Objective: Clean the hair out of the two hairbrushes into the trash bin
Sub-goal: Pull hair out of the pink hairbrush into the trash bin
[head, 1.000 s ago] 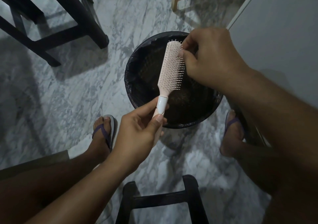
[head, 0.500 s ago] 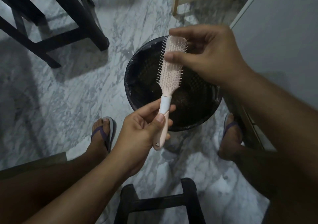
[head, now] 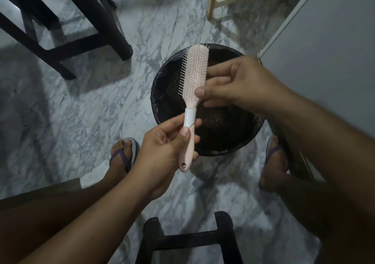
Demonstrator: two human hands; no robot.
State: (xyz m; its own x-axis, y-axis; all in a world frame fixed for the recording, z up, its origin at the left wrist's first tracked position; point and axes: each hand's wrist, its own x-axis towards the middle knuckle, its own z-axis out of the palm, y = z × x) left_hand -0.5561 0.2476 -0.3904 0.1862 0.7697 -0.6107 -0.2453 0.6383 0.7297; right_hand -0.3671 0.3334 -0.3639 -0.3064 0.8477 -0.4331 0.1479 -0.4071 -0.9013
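As the left hand [head: 162, 150] grips its handle, the hairbrush [head: 197, 69] points away above the trash bin [head: 155, 95]. The right hand [head: 239, 81] pinches the bristled head from its right side.

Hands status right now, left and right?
Left hand: grips the hairbrush by its handle.
Right hand: pinches the hairbrush head's edge; hair pulled cannot be told.

I see the left hand [head: 162, 148] gripping the pink hairbrush [head: 195, 69] by its handle, head up, above the black-lined trash bin [head: 160, 77]. The right hand [head: 239, 81] pinches the bristle head's lower edge with thumb and curled fingers.
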